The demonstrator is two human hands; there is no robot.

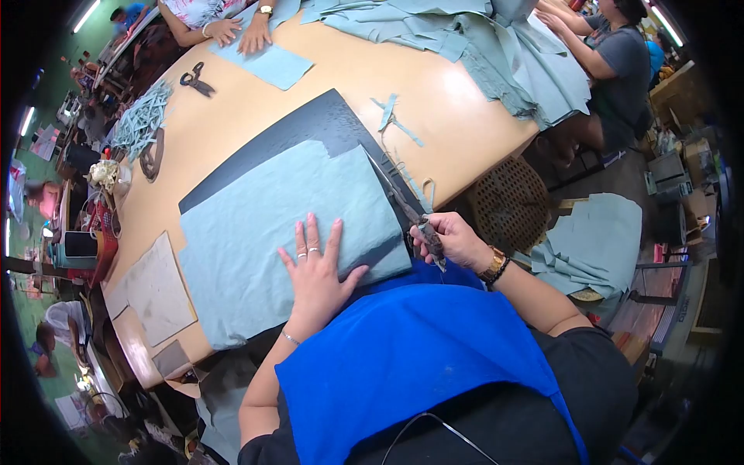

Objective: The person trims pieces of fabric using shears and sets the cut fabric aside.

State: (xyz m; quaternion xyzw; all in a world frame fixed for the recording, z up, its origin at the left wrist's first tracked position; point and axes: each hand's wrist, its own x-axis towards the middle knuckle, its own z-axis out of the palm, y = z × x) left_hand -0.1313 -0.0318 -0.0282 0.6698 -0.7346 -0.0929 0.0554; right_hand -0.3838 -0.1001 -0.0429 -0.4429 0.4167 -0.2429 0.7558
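My left hand (316, 271) lies flat, fingers spread, on a large piece of light blue-green fabric (240, 232). The fabric rests over a dark board (283, 138) on the table, and a notch shows in its far edge. In my right hand (463, 246) is a pair of scissors (401, 200) with wrapped handles. The blades point away from me along the fabric's right edge; whether they touch it I cannot tell. Thin fabric scraps (395, 120) lie just beyond the scissors.
Across the wooden table (256, 116), another person's hands (254, 35) press on a fabric piece (279, 68). Other scissors (197, 80) and a heap of strips (144, 116) lie at the left. Piled fabric (496, 70) covers the far right; a fabric-draped chair (593, 240) stands beside me.
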